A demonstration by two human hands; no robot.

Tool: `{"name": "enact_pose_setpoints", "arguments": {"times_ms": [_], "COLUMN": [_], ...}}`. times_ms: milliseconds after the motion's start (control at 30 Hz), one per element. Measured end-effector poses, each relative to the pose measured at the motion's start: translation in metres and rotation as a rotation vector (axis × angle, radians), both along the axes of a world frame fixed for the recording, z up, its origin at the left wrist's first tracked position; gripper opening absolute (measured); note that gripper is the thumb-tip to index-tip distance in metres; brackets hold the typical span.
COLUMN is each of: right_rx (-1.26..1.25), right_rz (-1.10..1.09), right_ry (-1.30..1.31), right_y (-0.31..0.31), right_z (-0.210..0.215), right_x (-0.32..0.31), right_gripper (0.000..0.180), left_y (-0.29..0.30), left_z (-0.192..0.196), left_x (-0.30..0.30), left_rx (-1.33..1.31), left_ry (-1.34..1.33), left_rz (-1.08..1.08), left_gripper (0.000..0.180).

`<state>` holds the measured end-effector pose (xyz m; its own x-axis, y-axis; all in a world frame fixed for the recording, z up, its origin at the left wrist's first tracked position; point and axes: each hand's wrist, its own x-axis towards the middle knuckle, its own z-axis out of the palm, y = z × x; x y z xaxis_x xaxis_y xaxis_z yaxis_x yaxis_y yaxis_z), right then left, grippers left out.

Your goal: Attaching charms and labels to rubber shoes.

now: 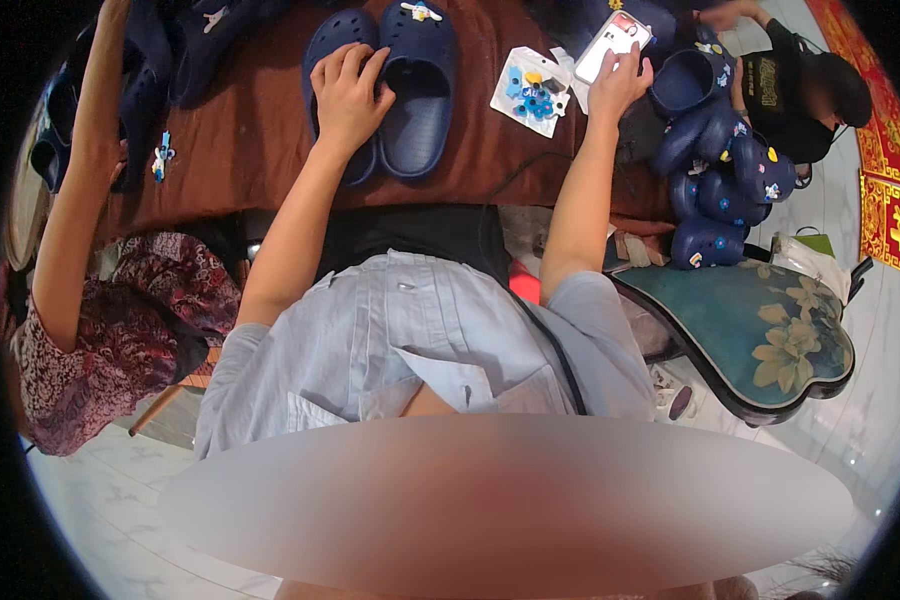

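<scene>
Clog (342, 60) lies under the left hand (347, 95), fingers pressed flat on it. Right hand (618, 85) at 1 o'clock pinches a phone (612, 45); a loose grip could drop it onto the charms (532, 88) on the bench (250, 130)

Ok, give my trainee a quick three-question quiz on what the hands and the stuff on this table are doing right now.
1. True or false: the left hand rests on a dark blue clog lying on the brown cloth.
2. What does the right hand hold up? A) a white phone B) a pair of scissors C) a cup
3. Fill in: the white card of small blue charms lies between the pair of clogs and the ____ hand.

Key: 1 true; 2 A, the white phone; 3 right.
</scene>
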<state>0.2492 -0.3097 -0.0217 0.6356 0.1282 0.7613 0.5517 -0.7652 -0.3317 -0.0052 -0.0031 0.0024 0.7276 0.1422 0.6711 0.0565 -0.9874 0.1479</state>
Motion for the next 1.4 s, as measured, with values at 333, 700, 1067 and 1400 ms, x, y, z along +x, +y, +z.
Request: {"name": "enact_pose_setpoints", "arguments": {"times_ms": [333, 700, 1067, 1400], "right_rx": [0.148, -0.024, -0.337, -0.099], "right_rz": [0.047, 0.148, -0.015, 0.003], "right_ry": [0.205, 0.202, 0.410, 0.349], "right_y": [-0.015, 0.025, 0.060, 0.016], "right_z": [-0.024, -0.014, -0.014, -0.018], "right_x": [-0.096, -0.095, -0.102, -0.081], "right_gripper": [0.020, 0.010, 0.036, 0.011], "left_y": [0.000, 0.002, 0.002, 0.003], "left_z": [0.001, -0.006, -0.005, -0.007], "left_x": [0.002, 0.002, 0.001, 0.003], "left_rx": [0.008, -0.017, -0.028, -0.030], "left_ry": [-0.069, -0.031, -0.019, -0.024], "left_rz": [-0.013, 0.002, -0.012, -0.008], "left_gripper": [0.044, 0.049, 0.047, 0.048]}}
